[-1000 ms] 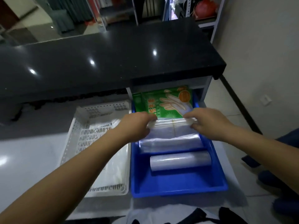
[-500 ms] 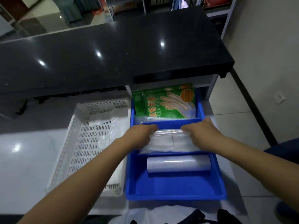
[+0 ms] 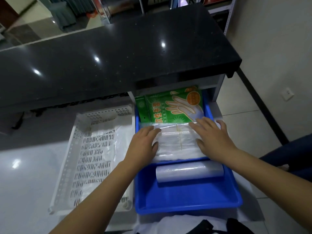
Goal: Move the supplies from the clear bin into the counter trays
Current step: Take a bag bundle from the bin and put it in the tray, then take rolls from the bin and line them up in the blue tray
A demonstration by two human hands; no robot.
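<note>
Step in hand: we judge we are settling a flat stack of clear plastic bags [image 3: 177, 142] into the blue rectangular plastic tray [image 3: 185, 202], pressing it down so it lies level.

Left hand: our left hand [image 3: 143, 144] lies flat on the stack's left end, fingers straight and spread, palm down; it presses and grips nothing.

Right hand: our right hand [image 3: 211, 137] does the same on the right end, fingers extended toward the far edge, holding nothing.

Why both hands: the stack is soft and slippery, so we think weight at both ends keeps the sheets squared and stops them sliding.

Stack's place: it sits across the tray's middle, between the green printed packets of disposable gloves [image 3: 172, 105] at the far end and the roll of clear plastic film [image 3: 189, 171] nearer us.

Why that order: each kind lies crosswise in its own band, which we take as a way to keep them sorted and easy to reach.

Second tray: the white perforated plastic basket [image 3: 87, 157] stands just beside the blue tray on the pale table [image 3: 25, 174], with some thin clear plastic lying in it.

Source bin: the clear bin is not in view, so we cannot tell what remains.

Next: we would lift our hands away gently so the top sheets do not cling and shift.
</note>
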